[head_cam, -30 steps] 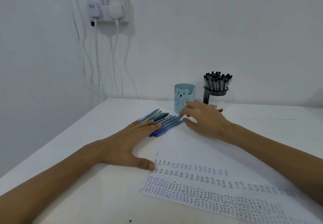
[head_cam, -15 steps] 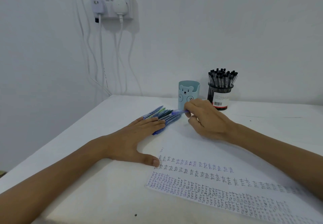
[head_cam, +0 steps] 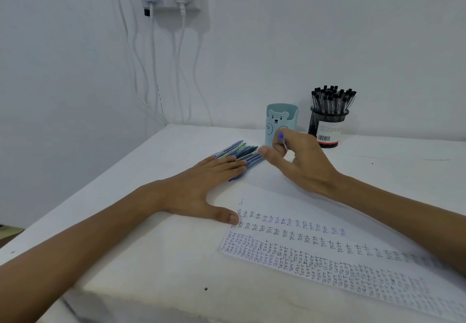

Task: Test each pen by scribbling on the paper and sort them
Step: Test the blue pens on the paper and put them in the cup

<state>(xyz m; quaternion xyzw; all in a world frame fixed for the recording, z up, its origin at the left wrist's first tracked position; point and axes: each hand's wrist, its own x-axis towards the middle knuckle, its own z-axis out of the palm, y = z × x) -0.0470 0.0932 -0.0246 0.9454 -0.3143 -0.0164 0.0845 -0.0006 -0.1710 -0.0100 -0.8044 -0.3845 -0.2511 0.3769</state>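
I see the right hand [head_cam: 302, 166] pinching one blue pen [head_cam: 281, 136] between thumb and fingers.
The left hand [head_cam: 199, 186] lies flat, fingers straight, on the row of pens [head_cam: 239, 149] just left of the right hand. The paper [head_cam: 290, 206] lies under both wrists, and the bear cup [head_cam: 282, 118] stands just behind the right hand.

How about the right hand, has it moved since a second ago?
Yes. The right hand has risen off the pen pile, pinching a blue pen; its fingers now overlap the lower right of the bear cup.
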